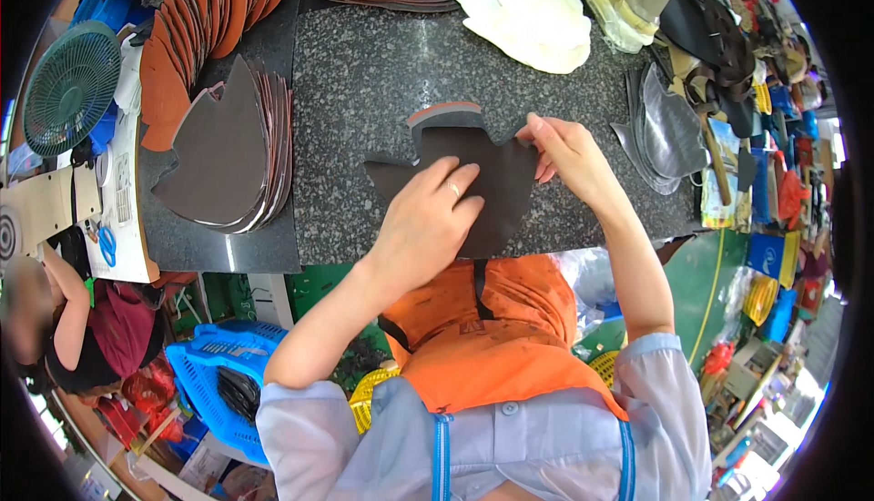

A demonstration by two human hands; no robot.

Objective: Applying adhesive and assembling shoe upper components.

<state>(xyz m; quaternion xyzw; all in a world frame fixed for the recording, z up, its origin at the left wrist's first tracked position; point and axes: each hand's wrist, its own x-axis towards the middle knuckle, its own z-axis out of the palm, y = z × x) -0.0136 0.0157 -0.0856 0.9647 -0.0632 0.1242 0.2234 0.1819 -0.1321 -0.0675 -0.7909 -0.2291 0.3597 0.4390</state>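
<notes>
A dark brown cut piece of leather-like sheet (496, 187) lies at the near edge of the stone-topped table, its pointed corners spread to both sides. My left hand (428, 219) rests on it, fingers apart and bent, fingertips pressing its surface. At the piece's upper right corner, my right hand (566, 157) pinches the edge between thumb and fingers. Along the far edge of the piece shows a curved dark strip with an orange-red rim (446, 117); whether it is joined to the piece I cannot tell.
A stack of similar brown pieces (218, 160) stands at left, below a fanned row of orange-brown pieces (168, 69). White pieces (533, 23) and a yellowish holder (628, 0) sit at the back; dark glossy pieces (660, 128) at right. A blue basket (214, 374) is below left.
</notes>
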